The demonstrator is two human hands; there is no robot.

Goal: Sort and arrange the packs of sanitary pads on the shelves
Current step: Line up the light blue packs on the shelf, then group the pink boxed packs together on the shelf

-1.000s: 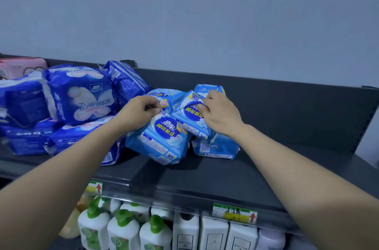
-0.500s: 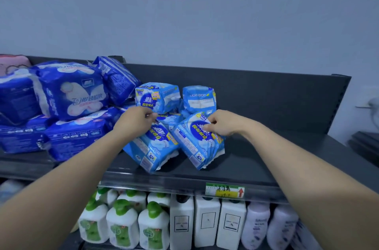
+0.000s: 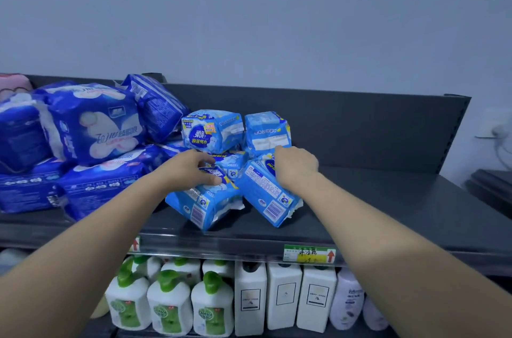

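- The left hand (image 3: pixel 194 168) is curled over the top of a light-blue pack (image 3: pixel 206 202), thumb on its front face, grasping it; this pack leans forward on the dark shelf (image 3: pixel 374 199)
- The right hand (image 3: pixel 296 166) clasps the upper end of a second light-blue pack (image 3: pixel 266 193), fingers wrapped over its top edge; it stands tilted, barcode end down, just beside the pack in the left hand
- Between the two hands a third light-blue pack (image 3: pixel 232 164) lies partly hidden behind the held ones
- Just beyond the knuckles, higher up, sit two more: the rear left pack (image 3: pixel 212 130) past the left hand; the rear right pack (image 3: pixel 267 131) past the right hand, close to its fingertips
- Out to the left of the left hand the dark-blue packs (image 3: pixel 91 124) are heaped; a pink pack (image 3: pixel 13 85) shows at the far edge
- Beneath both forearms a price label (image 3: pixel 309 253) sits on the shelf's front edge; under it stand green-capped bottles (image 3: pixel 169 301), white bottles (image 3: pixel 285 293) and lilac bottles (image 3: pixel 346 299)
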